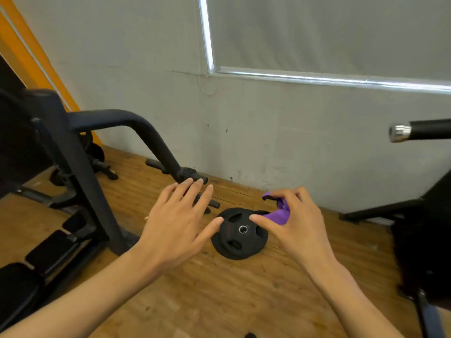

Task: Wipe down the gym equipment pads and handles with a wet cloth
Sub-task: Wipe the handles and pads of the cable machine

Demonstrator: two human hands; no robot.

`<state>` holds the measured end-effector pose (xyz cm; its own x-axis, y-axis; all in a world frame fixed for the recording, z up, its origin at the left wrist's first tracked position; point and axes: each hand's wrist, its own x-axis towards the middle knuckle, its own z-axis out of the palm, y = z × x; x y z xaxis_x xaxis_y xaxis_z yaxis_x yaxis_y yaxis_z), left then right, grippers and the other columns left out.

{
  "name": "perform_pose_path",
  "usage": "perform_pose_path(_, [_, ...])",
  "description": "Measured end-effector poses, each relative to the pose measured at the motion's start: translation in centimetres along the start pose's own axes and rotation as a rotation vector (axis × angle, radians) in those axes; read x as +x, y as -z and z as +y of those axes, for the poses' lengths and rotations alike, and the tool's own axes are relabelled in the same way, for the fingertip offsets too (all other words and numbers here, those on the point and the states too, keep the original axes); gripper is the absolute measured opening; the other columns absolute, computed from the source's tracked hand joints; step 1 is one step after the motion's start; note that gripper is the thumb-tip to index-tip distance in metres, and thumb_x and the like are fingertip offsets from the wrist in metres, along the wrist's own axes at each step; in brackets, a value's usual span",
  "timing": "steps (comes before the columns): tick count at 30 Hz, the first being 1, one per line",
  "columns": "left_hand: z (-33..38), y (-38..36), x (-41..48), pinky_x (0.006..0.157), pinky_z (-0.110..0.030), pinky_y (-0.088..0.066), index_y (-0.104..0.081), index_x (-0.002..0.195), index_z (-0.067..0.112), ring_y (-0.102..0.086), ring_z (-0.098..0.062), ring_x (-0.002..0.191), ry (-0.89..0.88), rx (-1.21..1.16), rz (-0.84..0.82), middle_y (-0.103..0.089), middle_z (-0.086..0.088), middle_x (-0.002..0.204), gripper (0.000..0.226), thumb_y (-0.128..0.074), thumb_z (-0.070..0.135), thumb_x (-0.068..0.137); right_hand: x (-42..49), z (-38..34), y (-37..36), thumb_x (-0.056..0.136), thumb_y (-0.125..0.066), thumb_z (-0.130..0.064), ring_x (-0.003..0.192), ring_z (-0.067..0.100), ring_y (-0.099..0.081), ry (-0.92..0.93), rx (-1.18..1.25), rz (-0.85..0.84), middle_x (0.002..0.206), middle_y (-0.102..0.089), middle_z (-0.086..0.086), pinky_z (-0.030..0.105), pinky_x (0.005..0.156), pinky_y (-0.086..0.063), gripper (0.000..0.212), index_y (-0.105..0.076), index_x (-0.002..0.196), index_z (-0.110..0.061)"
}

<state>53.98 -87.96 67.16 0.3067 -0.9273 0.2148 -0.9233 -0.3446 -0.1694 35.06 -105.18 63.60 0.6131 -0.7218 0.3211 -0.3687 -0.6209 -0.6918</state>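
1. Cloth (277, 215), purple and bunched, sits in my right hand (299, 225), in the air over the far edge of the stacked weight plates (240, 236) on the wooden floor (219, 301).
2. I judge it soft, light and limp. If it is wet it may slip and drip, so a gathered wad against the palm should serve better than a pinched corner.
3. My right fingers curl round that wad with the thumb stretched toward the plates. Only a few purple folds show between thumb and fingers.
4. My left hand (175, 223) is flat and palm down, fingers straight and spread, holding nothing. Its fingertips lie over the black grip handle (192, 175) of the frame, and I cannot tell whether they touch it.
5. Both forearms reach forward and down toward the floor by the wall.
6. The bench pads (48, 250) at lower left and the chrome-tipped bar (415, 130) at upper right are well apart from the cloth; they look like surfaces to wipe.
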Motion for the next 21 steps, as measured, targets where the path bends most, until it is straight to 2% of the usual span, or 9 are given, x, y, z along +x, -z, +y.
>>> perform_pose_path(5, [-4.4,-2.0,8.4,0.117,-0.047,-0.037,-0.048,0.153,0.017,-0.047,-0.029,0.143,-0.038,-0.007,-0.012,-0.054,-0.009,0.152,0.073,-0.019,0.065,0.106,7.2,0.7,-3.1,0.071,-0.080,-0.059,0.093,0.008,-0.055,-0.062,-0.025,0.018,0.101,-0.043,-0.023,0.026,0.078,-0.043,0.050,-0.068,0.115,-0.036])
perform_pose_path(8, [-6.4,-3.4,13.8,0.115,-0.048,-0.039,-0.046,0.154,0.016,-0.047,-0.030,0.141,-0.100,-0.034,0.014,-0.055,-0.009,0.149,0.071,-0.022,0.064,0.106,12.0,0.8,-4.4,0.071,-0.076,-0.065,0.094,0.010,-0.056,-0.098,-0.034,0.038,0.100,-0.044,-0.020,0.029,0.079,-0.046,0.051,-0.067,0.114,-0.038])
perform_pose_path(11, [-8.3,-5.7,19.3,0.113,-0.048,-0.041,-0.043,0.155,0.015,-0.048,-0.030,0.139,-0.176,-0.064,0.004,-0.056,-0.010,0.148,0.072,-0.022,0.064,0.106,16.2,1.9,-5.5,0.069,-0.071,-0.071,0.090,0.010,-0.057,-0.104,-0.071,0.091,0.100,-0.045,-0.017,0.031,0.080,-0.051,0.059,-0.068,0.114,-0.033])
perform_pose_path(16, [-9.8,-10.2,30.4,0.111,-0.048,-0.043,-0.045,0.153,0.014,-0.053,-0.031,0.135,-0.369,-0.129,0.035,-0.058,-0.012,0.145,0.073,-0.020,0.064,0.106,21.4,4.5,-5.4,0.073,-0.070,-0.068,0.093,-0.003,-0.054,-0.169,-0.163,0.254,0.103,-0.044,-0.020,0.011,0.082,-0.043,0.054,-0.066,0.116,-0.036])
perform_pose_path(21, [-6.6,-12.7,40.5,0.112,-0.043,-0.029,-0.049,0.151,0.013,-0.054,-0.032,0.133,-0.632,-0.207,0.045,-0.059,-0.013,0.143,0.073,-0.021,0.063,0.106,23.1,7.7,-3.5,0.076,-0.062,-0.072,0.094,0.001,-0.051,-0.314,-0.295,0.412,0.109,-0.047,-0.012,0.021,0.080,-0.052,0.057,-0.063,0.119,-0.034])
